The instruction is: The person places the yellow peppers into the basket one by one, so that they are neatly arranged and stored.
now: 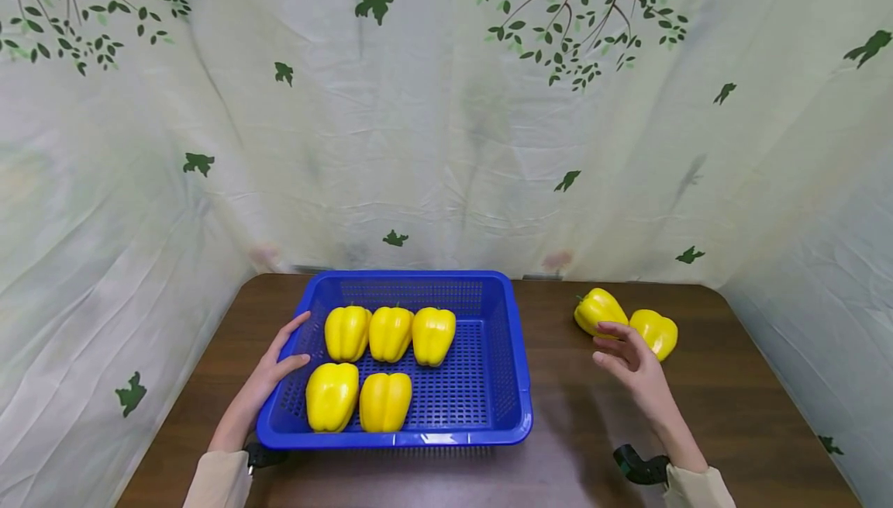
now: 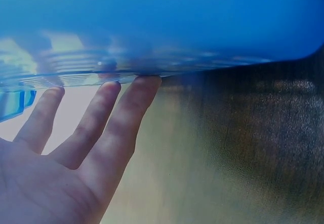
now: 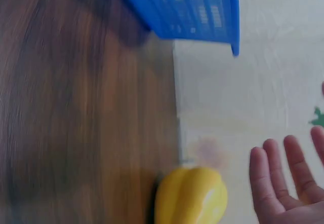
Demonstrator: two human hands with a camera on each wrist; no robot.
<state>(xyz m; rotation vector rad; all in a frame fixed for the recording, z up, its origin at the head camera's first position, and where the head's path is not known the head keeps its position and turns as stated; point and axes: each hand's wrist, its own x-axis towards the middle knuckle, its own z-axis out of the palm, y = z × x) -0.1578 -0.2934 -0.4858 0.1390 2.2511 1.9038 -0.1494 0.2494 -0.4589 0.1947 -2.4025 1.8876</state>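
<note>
A blue plastic basket (image 1: 519, 368) stands on the table with several yellow bell peppers (image 1: 434, 336) in it, three in a back row and two in front. My left hand (image 1: 274, 364) lies along the basket's left side, thumb and a finger over the rim; in the left wrist view its straight fingers (image 2: 144, 100) touch the outer wall. Over the table at the right, my right hand (image 1: 636, 364) is held with fingers spread and nothing in it. Close behind it lie two yellow bell peppers, one at the left (image 1: 598, 310) and one at the right (image 1: 656, 332).
The brown wooden table (image 1: 732, 415) has rounded back corners. Behind and beside it hangs a pale curtain (image 1: 432, 143) printed with leaves and branches. The basket's perforated side (image 3: 202, 11) shows at the top of the right wrist view.
</note>
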